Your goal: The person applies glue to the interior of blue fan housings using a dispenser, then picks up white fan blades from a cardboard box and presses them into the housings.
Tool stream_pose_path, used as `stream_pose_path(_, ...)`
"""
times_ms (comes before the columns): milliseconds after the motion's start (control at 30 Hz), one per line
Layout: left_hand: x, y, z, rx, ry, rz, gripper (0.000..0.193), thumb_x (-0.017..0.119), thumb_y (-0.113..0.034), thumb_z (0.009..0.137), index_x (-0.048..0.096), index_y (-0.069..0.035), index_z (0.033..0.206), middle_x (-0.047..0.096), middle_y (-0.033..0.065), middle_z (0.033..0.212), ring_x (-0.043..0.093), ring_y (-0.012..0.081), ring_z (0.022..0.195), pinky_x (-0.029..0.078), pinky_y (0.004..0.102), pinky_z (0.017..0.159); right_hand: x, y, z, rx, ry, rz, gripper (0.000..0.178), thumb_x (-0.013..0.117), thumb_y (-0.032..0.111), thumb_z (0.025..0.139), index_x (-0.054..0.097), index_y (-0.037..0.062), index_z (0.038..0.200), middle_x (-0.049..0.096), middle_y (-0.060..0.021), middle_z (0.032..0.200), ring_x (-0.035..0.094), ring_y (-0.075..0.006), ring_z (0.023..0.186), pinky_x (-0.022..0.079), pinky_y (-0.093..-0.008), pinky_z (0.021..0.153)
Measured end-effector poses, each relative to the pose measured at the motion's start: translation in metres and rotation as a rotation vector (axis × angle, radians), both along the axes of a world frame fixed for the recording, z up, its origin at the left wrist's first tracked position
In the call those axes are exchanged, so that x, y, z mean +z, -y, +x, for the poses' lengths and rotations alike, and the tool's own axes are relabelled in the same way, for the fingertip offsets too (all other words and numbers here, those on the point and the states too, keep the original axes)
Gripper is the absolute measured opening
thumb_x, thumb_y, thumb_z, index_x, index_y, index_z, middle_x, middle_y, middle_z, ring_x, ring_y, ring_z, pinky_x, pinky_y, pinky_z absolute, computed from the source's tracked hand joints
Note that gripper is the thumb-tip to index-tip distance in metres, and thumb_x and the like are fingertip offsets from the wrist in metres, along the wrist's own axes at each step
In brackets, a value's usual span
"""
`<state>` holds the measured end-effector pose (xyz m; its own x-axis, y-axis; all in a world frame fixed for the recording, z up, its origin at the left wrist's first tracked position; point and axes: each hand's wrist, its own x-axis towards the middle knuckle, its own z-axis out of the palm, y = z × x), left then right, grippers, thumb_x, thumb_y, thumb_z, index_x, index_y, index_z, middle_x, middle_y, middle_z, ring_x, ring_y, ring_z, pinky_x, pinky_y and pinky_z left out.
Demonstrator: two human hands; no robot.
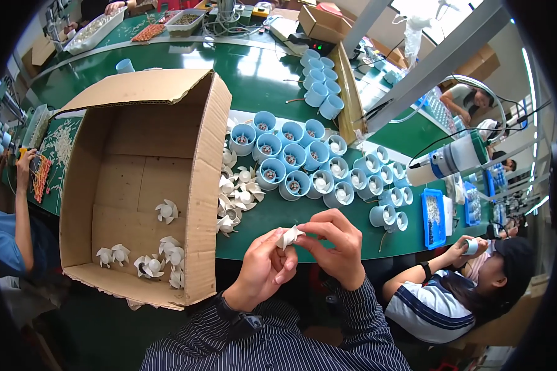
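My left hand [261,272] and my right hand [339,246] meet in front of the table's near edge. Between their fingertips is a small white fan impeller [288,237], gripped from both sides. Just beyond, several loose white impellers [244,195] lie heaped on the green table beside a cardboard box. Light-blue round cups [294,154] stand in a cluster behind my hands, with small motors visible inside. Farther right, other blue cups [340,195] have white impellers seated in them.
The tilted cardboard box [201,185] stands at the left, holding a few impellers [167,211]. More blue cups [316,94] stand at the back by a wooden rail [351,93]. A grey metal post [408,68] slants across the right. Co-workers sit left and right [439,309], near a blue tray [434,216].
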<state>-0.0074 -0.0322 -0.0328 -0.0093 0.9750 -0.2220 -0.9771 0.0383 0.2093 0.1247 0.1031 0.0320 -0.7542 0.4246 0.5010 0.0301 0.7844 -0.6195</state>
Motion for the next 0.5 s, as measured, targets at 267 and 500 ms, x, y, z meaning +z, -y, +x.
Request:
stream_pose_path(267, 0.013, 0.009, -0.003, 0.037, -0.078, -0.021, 0.042, 0.035, -0.033, 0.12, 0.058, -0.003, 0.139, 0.072, 0.017, 0.082, 0.051, 0.0158, 0.047, 0.042, 0.0272, 0.046, -0.002, -0.019, -0.022, -0.058, 0.04, -0.046, 0.014, 0.083, -0.001, 0.087, 0.075, 0.0009, 0.098, 0.069, -0.0078, 0.091, 0.066, -0.0214, 0.074, 0.054, -0.0334, 0.064)
stream_pose_path(500, 0.048, 0.068, -0.003, -0.069, -0.988, -0.005, 0.034, 0.051, -0.01, 0.11, 0.066, 0.003, 0.138, 0.079, 0.0166, 0.097, 0.069, 0.0135, 0.067, 0.054, 0.0251, 0.062, -0.011, -0.076, -0.045, -0.254, 0.2, -0.019, 0.012, 0.074, 0.01, 0.098, 0.07, -0.0009, 0.097, 0.066, -0.0123, 0.09, 0.064, -0.0285, 0.081, 0.05, -0.0397, 0.072)
